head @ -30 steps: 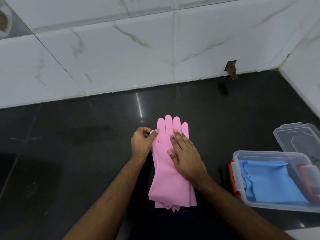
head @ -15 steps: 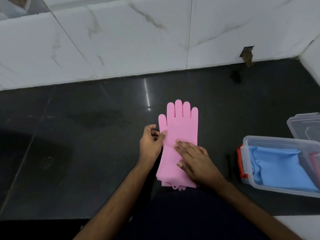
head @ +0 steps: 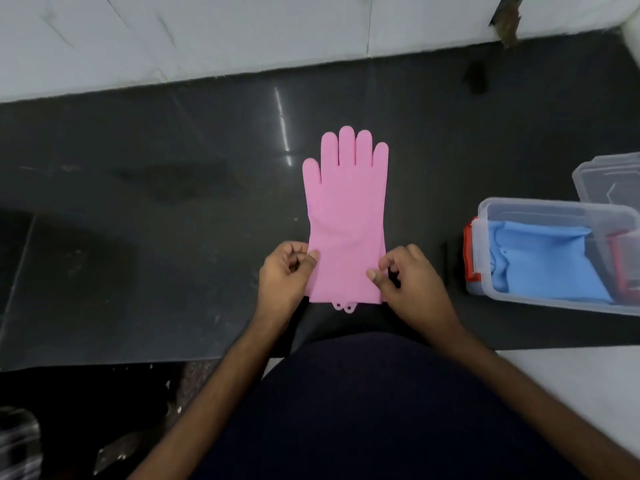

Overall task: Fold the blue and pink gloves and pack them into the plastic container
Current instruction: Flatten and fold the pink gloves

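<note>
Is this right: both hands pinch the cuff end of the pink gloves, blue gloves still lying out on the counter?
One thing is off. The blue gloves are not on the counter; the head view shows them already inside the clear plastic container. The rest holds: left hand and right hand each pinch a side of the pink gloves near the cuff.

Both forearms are bare from the lower edge of the frame up to the wrists, with no sleeve or cuff showing on either. The left hand point(head: 285, 273) and the right hand point(head: 410, 284) wear no rings, bands or watch, and the fingernails that show are short and unpainted. Between the forearms, at the near middle of the frame, the person's torso is covered by a dark navy garment point(head: 374, 410), plain and smooth, with no print, seam, button or pocket that can be made out.
</note>
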A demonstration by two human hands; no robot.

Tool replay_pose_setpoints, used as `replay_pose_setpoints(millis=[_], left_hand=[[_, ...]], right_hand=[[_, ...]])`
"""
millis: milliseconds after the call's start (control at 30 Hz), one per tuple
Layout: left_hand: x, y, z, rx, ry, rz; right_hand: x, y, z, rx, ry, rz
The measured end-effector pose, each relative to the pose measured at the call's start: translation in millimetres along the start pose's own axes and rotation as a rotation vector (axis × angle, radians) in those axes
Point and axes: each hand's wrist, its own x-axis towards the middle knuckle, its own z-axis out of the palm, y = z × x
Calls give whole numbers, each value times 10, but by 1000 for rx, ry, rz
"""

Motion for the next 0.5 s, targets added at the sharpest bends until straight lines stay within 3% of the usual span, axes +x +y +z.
replay_pose_setpoints(millis=[267, 500], left_hand=[[-30, -1, 30, 141, 8, 62], [-66, -39, -3, 277, 0, 185]], right_hand=[[17, -33, -35, 61, 51, 64], [-18, 12, -10, -38, 28, -31]])
